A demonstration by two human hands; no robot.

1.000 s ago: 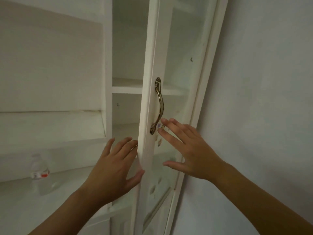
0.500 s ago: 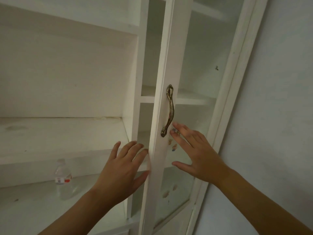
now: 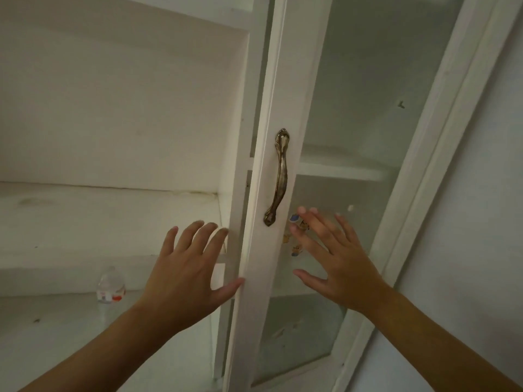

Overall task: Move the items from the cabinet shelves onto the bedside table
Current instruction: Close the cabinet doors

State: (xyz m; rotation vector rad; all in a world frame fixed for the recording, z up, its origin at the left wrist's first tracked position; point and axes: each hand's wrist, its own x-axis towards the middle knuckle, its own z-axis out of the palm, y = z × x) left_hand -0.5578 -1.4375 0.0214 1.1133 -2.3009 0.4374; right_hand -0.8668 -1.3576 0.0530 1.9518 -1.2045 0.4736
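Cabinet: white, with open shelves on our left side; the bedside table is not in view.
Door: a glass-paned door stands ajar in front of us, its edge turned toward us, a brass handle on its frame.
Shelves: the upper open shelf looks bare; behind the glass a few small coloured things show, too blurred for us to name.
Left hand: open, fingers spread, holding nothing; our thumb touches the door's edge.
Right hand: open and empty, fingers spread flat over the glass; we cannot tell whether it presses the pane.
Bottle: a small clear water bottle stands upright on the lower open shelf, left of our left hand, apart from it.
Risk: we judge that the door could swing onto our left thumb if the right hand pushes it shut, and pressing hard on the glass could strain the pane.
Risk: reaching past the door edge, our left arm could knock the light bottle over.
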